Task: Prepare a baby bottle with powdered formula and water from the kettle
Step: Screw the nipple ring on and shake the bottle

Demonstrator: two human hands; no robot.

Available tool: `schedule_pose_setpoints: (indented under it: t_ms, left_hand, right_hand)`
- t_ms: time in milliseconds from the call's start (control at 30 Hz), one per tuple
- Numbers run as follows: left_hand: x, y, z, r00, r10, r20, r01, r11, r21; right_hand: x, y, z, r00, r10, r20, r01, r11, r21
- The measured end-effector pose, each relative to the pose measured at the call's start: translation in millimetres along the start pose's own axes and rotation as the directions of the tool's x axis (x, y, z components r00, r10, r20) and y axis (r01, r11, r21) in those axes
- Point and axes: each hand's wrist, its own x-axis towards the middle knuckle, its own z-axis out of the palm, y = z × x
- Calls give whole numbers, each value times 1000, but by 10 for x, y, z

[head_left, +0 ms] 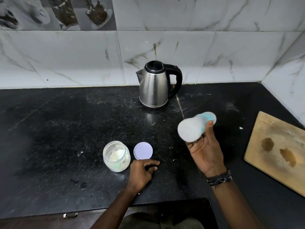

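Head view shows your right hand (204,151) up over the right side of the bench (57,129), fingers wrapped round the baby bottle (194,128). It is blurry and lies tipped on its side, and I think you are shaking it. Your left hand (142,171) rests near the front edge with loose curled fingers, holding nothing. The powder jar (116,156) stands open just left of it, and its lid (143,150) lies flat beside it. The kettle (156,86) sits at the back edge. Powder and water look done. Closing the jar is left.
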Motion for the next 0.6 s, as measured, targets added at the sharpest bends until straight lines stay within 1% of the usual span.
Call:
schedule_pose_setpoints:
  t_ms: [33, 100, 133, 167, 200, 267, 300, 367, 400, 433, 467, 533, 567, 600]
  left_hand:
    - [-3, -1, 3, 1000, -1, -4, 1, 1000, -1]
    - [-13, 0, 9, 1000, 4, -10, -4, 1000, -4]
    - [-14, -1, 8, 1000, 9, -11, -9, 1000, -4]
    - [-9, 2, 3, 1000, 10, -8, -10, 1000, -7]
    - [-2, 3, -1, 1000, 8, -5, -8, 1000, -8]
    - [4, 6, -1, 1000, 3, -7, -3, 1000, -2]
    - [2, 9, 1, 1000, 0, -9, 0, 1000, 1]
    - [-8, 3, 9, 1000, -1, -7, 1, 1000, 0]
    - [-13, -2, 11, 1000, 0, -3, 0, 1000, -3]
    - [-12, -2, 6, 1000, 0, 0, 0, 1000, -6]
    - [-9, -1, -1, 1000, -1, 1, 1, 1000, -5]
    - [0, -2, -6, 1000, -1, -4, 1, 1000, -3]
    - [2, -2, -5, 1000, -2, -5, 2, 1000, -4]
    - [-1, -3, 1, 1000, -5, -2, 5, 1000, -6]
  right_hand:
    - [25, 1, -14, 1000, 4, 16, -4, 1000, -25]
    - [50, 10, -53, 997, -26, 74, 47, 956, -289]
    - [32, -7, -28, 993, -37, 113, 74, 936, -344]
    - [30, -26, -28, 990, -48, 131, 89, 939, -331]
    - [16, -37, -32, 989, -74, 131, 108, 957, -270]
    - [10, -93, -8, 995, -70, 77, 75, 995, -60]
    - [36, -116, -2, 995, -77, 67, 81, 995, -60]
    - [91, -126, -54, 992, -82, 93, 106, 949, -298]
    - [81, -145, -39, 988, -93, 124, 133, 918, -373]
    - [71, -152, -40, 985, -91, 144, 140, 914, -380]
    - [62, -147, -44, 984, -93, 153, 140, 932, -334]
    - [53, -132, -43, 987, -75, 140, 98, 981, -165]
    - [70, -123, -36, 989, -78, 126, 98, 983, -155]
    - [82, -121, -28, 989, -84, 119, 110, 966, -232]
